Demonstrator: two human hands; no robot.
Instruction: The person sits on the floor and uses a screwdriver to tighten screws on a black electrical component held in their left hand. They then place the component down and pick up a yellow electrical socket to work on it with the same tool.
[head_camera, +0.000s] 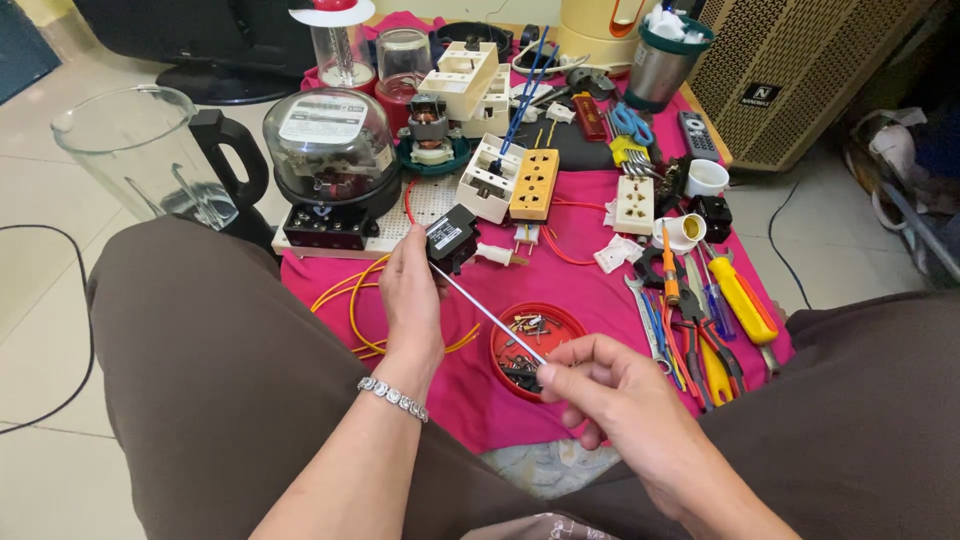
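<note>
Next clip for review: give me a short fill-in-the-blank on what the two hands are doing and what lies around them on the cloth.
1. The left hand holds a small ____ box-shaped part.
2. The right hand holds a long thin screwdriver whose tip meets the ____.
3. The round red dish below the shaft holds small ____.
4. Everything lies on a ____ cloth.

Missing words: black; part; screws; pink

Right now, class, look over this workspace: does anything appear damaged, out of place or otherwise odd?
Yes. A small electric motor sits bare with its windings exposed, and a cream socket block lies opened up. Yellow wire loops loosely off the pink cloth. The left hand holds a small black part; the right hand holds a thin screwdriver.
</note>
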